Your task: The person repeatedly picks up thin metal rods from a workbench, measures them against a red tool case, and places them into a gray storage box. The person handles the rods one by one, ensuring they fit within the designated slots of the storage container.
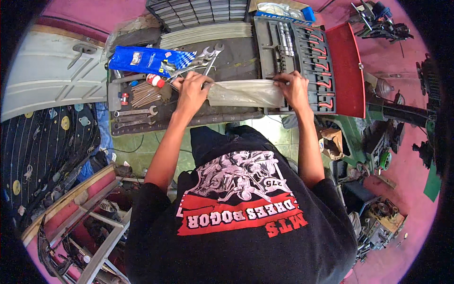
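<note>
A folded, cloudy see-through plastic bag [243, 93] is stretched sideways between my hands, just above the bench's near edge. My left hand [192, 92] pinches its left end, and my right hand [294, 91] grips the top right corner, fingers bent over it. I cannot make out whether anything lies inside the bag. Just beyond my left hand are combination spanners [213, 57] and a blue printed pouch [144, 61]. A small red-and-white bottle [155, 80] lies left of that hand. Beside my right hand is a red tool case [347, 71] holding red-handled tools and sockets.
The dark workbench [236, 52] carries a bundle of long thin rods [208, 34], brown sticks [146, 94] and more spanners [135, 114] on the left. A grey drawer cabinet [201, 13] stands behind. Green machinery [347, 137] is at right, a metal frame [106, 241] at lower left.
</note>
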`<state>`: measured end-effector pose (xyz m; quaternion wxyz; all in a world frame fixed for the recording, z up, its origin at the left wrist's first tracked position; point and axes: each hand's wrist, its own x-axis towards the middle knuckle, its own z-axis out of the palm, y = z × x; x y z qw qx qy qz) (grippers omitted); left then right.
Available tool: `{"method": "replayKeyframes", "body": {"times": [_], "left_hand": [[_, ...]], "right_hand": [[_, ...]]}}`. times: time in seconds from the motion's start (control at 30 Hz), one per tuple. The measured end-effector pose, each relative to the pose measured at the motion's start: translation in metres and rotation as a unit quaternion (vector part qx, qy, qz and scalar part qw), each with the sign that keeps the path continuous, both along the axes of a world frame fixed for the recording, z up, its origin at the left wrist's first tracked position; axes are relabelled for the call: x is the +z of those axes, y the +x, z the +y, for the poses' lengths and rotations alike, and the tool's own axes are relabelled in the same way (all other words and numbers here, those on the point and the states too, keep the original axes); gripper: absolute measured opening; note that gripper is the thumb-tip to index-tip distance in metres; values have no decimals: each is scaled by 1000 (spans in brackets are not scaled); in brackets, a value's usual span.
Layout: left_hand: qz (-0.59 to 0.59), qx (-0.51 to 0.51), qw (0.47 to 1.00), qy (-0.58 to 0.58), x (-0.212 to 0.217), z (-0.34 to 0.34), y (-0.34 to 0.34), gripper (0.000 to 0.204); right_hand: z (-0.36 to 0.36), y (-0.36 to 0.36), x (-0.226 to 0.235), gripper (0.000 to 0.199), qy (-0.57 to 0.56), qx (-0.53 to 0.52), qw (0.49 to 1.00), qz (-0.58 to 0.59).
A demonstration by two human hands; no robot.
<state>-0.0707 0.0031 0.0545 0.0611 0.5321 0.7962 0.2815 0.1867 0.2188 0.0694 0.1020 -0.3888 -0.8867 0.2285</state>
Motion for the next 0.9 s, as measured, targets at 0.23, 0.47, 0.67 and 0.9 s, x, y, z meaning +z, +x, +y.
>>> {"method": "replayKeyframes", "body": {"times": [0.23, 0.47, 0.67, 0.9], "left_hand": [[7, -4, 999, 45, 16, -5, -4, 9], [-20, -3, 996, 90, 27, -6, -9, 9], [-72, -13, 989, 128, 36, -11, -11, 13], [-6, 13, 999, 40, 18, -36, 13, 17]], "right_hand": [[-5, 8, 23, 9, 75, 49, 995, 45], [-4, 7, 43, 8, 145, 66, 984, 76], [-4, 9, 50, 11, 139, 65, 981, 122], [-16, 29, 31, 9, 74, 63, 993, 71]]}}
